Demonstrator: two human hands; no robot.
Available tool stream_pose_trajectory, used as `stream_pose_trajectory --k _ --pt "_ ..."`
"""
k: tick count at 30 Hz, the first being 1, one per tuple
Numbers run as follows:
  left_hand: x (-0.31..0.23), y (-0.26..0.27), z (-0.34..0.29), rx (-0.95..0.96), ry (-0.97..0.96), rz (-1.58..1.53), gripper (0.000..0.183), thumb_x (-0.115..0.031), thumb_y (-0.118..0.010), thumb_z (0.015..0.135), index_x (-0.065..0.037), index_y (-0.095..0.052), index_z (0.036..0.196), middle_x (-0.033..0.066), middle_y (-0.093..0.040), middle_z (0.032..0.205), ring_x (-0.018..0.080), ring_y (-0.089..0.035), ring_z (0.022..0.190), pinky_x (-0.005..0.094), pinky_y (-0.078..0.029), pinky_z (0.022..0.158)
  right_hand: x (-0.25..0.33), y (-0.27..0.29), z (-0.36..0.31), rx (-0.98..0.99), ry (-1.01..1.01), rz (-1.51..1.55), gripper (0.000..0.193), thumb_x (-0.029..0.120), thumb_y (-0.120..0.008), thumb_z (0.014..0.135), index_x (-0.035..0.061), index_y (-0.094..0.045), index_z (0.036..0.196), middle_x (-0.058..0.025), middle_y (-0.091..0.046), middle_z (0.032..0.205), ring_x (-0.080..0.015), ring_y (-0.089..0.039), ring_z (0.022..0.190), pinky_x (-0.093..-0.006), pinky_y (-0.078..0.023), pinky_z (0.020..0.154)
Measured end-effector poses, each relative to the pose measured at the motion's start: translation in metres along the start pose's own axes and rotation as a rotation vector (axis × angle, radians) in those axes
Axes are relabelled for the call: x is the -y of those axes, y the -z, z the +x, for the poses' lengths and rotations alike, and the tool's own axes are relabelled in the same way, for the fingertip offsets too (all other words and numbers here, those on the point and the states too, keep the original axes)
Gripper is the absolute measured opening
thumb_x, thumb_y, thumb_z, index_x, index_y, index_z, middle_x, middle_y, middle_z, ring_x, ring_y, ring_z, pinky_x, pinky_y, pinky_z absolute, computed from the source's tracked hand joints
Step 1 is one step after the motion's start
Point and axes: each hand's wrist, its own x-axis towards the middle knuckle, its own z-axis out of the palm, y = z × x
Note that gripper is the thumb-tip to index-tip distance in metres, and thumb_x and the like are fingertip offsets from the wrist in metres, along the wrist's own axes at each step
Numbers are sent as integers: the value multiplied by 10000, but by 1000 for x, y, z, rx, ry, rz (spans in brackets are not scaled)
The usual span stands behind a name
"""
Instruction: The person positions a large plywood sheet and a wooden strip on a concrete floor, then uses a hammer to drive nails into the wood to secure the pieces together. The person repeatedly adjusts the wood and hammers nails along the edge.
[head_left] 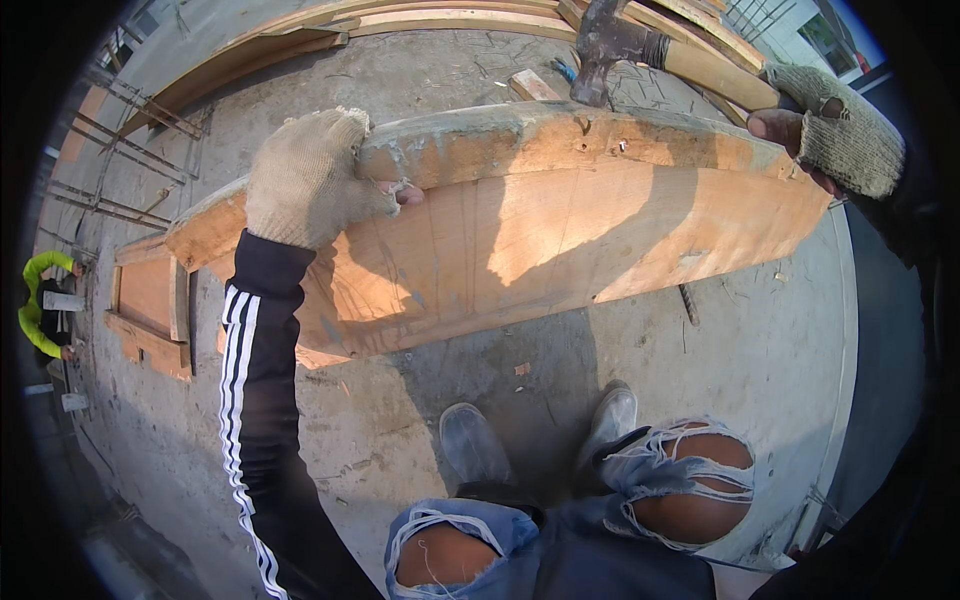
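Observation:
A long plywood formwork panel (pixel 590 225) with a timber rail along its top stands on edge across the concrete in front of me. My left hand (pixel 305 175), in a worn knitted glove, is closed over the top rail near the panel's left end. In my right hand (pixel 850 130), also gloved with bare fingertips showing, is the wooden handle of a claw hammer (pixel 715 75). The hammer's dark metal head is at the far side of the top rail, right of the middle; whether it touches the wood I cannot tell. Small holes and nail marks show in the rail.
A smaller framed wooden panel (pixel 145 300) lies at the left, below protruding rebar (pixel 120 150). Long timbers (pixel 460 20) and a short wood block (pixel 533 85) lie beyond. A short steel bar (pixel 689 305) is by the panel. Another person (pixel 45 265) works far left.

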Motion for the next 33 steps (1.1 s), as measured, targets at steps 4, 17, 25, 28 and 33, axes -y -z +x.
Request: stream_pose_trajectory --k 4,17,25,28,33 --pt "0 0 -6 88 63 -63 610 -440 -950 555 -63 -696 961 121 -708 911 348 -700 906 465 -549 814 25 -12 14 -429 129 247 648 507 -745 956 -48 -659 1278 -90 -725 786 -111 -678 513 -222 -582 498" --pt "10 -19 -4 314 209 -88 614 -446 -954 607 -65 -757 1047 141 -757 895 351 -741 870 440 -589 812 -37 -56 -7 -353 39 571 498 540 -705 985 55 -596 1012 38 -497 588 -56 -466 358 -202 -384 349" --pt "30 -64 6 563 288 -225 675 -586 -858 692 -57 -793 1105 184 -785 1024 345 -762 955 432 -588 832 -159 -153 -70 -209 -244 612 512 573 -686 984 102 -546 841 5 -478 548 -108 -478 352 -248 -360 315" --pt "42 -99 4 653 328 -213 765 -660 -842 687 -64 -786 1162 176 -781 1080 340 -751 1013 436 -581 873 -173 -204 -91 -128 -286 813 463 530 -700 986 99 -541 934 -8 -510 562 -127 -514 360 -258 -398 318" --pt "55 -164 -2 816 469 -311 770 -689 -822 710 -64 -777 1157 177 -773 1120 332 -736 1066 443 -568 898 -146 -250 -121 -95 -541 846 450 490 -725 981 90 -531 1049 -14 -548 583 -135 -561 379 -266 -443 328"
